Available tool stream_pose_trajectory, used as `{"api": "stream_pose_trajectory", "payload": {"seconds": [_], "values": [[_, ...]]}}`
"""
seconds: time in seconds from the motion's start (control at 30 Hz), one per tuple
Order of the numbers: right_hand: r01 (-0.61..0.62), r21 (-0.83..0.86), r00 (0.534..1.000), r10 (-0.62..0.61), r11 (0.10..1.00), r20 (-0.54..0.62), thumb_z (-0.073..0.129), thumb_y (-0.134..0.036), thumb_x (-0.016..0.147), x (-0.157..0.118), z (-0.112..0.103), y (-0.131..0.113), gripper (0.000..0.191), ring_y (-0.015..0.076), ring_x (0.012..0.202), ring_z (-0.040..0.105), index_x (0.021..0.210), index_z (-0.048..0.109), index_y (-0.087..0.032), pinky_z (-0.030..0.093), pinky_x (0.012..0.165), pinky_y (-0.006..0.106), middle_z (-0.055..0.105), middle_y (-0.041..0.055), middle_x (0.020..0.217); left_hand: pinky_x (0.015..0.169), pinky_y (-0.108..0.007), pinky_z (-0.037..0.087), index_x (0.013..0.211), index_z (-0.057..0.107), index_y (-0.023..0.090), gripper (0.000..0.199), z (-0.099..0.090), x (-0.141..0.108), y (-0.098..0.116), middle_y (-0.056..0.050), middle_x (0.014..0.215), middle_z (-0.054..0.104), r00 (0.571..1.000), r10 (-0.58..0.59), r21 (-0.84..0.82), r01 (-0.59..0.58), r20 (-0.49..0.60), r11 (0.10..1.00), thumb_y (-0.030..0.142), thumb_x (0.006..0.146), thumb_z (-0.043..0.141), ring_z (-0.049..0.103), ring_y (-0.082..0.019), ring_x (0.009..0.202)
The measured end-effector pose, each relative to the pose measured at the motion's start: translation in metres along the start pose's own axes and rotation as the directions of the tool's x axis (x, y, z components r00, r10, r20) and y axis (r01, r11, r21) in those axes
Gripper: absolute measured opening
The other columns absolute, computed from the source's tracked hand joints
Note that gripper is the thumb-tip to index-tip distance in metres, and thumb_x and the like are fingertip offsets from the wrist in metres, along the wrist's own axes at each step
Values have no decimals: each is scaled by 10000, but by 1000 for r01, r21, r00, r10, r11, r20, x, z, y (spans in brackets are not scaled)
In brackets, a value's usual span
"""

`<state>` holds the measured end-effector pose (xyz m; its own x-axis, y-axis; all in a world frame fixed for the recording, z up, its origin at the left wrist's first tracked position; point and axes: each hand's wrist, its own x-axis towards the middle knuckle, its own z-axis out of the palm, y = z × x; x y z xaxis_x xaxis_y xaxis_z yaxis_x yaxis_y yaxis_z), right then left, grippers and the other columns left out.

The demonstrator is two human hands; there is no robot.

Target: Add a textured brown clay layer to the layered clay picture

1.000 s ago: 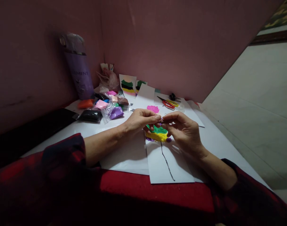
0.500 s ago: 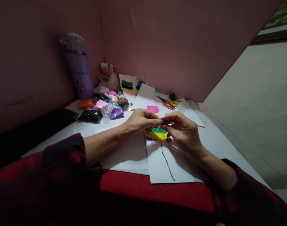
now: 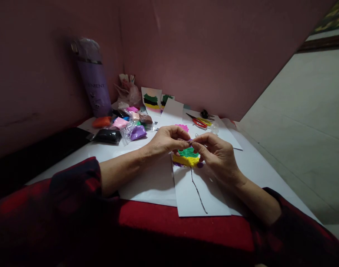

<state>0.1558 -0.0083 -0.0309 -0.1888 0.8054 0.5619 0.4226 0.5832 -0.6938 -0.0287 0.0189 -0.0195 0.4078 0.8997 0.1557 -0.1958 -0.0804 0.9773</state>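
My left hand [image 3: 169,140] and my right hand [image 3: 218,152] meet fingertip to fingertip above a white card. Between their pinched thumbs and forefingers is a small purple piece of clay [image 3: 190,142], mostly covered by the fingers. Beneath them, the card [image 3: 186,196] carries bands of green clay [image 3: 188,152] and yellow clay [image 3: 186,160], with purple clay [image 3: 200,165] at the lower edge. A patch of pink clay [image 3: 183,127] shows behind my left fingers. A thin dark line [image 3: 196,191] runs down the card toward me.
Packets of coloured clay [image 3: 108,136] lie at the left, in front of a purple bottle [image 3: 95,87]. Red-handled scissors [image 3: 199,123] rest at the back right. Painted cards [image 3: 152,100] lean near the pink wall [image 3: 200,55], beside a plastic bag [image 3: 128,93].
My left thumb has slid down slightly and its forefinger has lifted, so more of the purple piece shows. Both hands stay over the card.
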Motion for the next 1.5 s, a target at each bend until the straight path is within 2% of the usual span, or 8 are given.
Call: {"api": "stream_pose_trajectory", "payload": {"seconds": [0.13,0.3,0.47,0.67,1.0,1.17,1.33,1.5], "values": [[22,3,1000,-22,1000,-21,701,-274,833,0,1,0,83,168,687,635,844,663,-201,504,514,276,675,33,805,524,-206,461,821,695,110,252,0,0,2,-25,723,674,999,-35,33,34,17,999,210,625,817,595,-101,603],[71,32,997,-70,997,-44,686,-204,816,0,2,1,49,169,735,633,860,665,-211,514,542,278,647,22,826,523,-205,442,745,716,112,212,1,-3,5,-3,601,613,998,-54,123,52,20,991,317,723,763,541,-86,545],[55,21,998,-54,998,-26,693,-184,800,1,2,-1,127,174,754,640,921,658,-201,509,545,282,652,27,839,524,-193,418,762,710,101,165,2,-4,7,-5,629,629,999,-39,93,38,12,995,246,707,766,536,-74,552],[53,-30,998,-54,998,-14,675,-237,846,0,0,-3,41,173,739,641,857,658,-200,499,534,274,662,32,823,517,-200,420,762,689,98,167,2,-4,7,-10,655,633,999,-44,76,44,-2,996,224,690,772,545,-79,558],[-37,-43,999,37,998,2,643,-390,886,1,-1,-1,217,132,553,566,798,635,-191,463,479,271,632,16,707,599,-223,475,846,675,102,262,1,-2,2,-22,782,675,1000,-8,-17,9,13,1000,82,606,778,619,-111,681],[-26,-43,1000,26,999,-1,608,-399,905,1,-2,-1,245,131,549,551,773,621,-193,476,490,279,613,13,685,564,-206,443,783,670,92,197,2,-3,3,-14,708,646,999,8,54,-10,38,998,193,663,789,577,-88,618],[-3,-10,1000,3,1000,-30,686,-291,839,1,1,-2,127,156,656,621,920,651,-199,482,500,269,659,20,784,531,-208,431,790,662,100,258,3,-4,6,0,659,609,1000,0,99,0,1,995,297,685,792,533,-78,558],[-21,51,997,24,998,-70,723,-249,796,1,3,-2,272,148,621,622,1045,626,-201,473,467,255,676,7,786,537,-205,430,792,664,99,219,3,-5,6,-3,656,603,1000,-21,136,21,-1,990,290,726,751,537,-78,566]]}}
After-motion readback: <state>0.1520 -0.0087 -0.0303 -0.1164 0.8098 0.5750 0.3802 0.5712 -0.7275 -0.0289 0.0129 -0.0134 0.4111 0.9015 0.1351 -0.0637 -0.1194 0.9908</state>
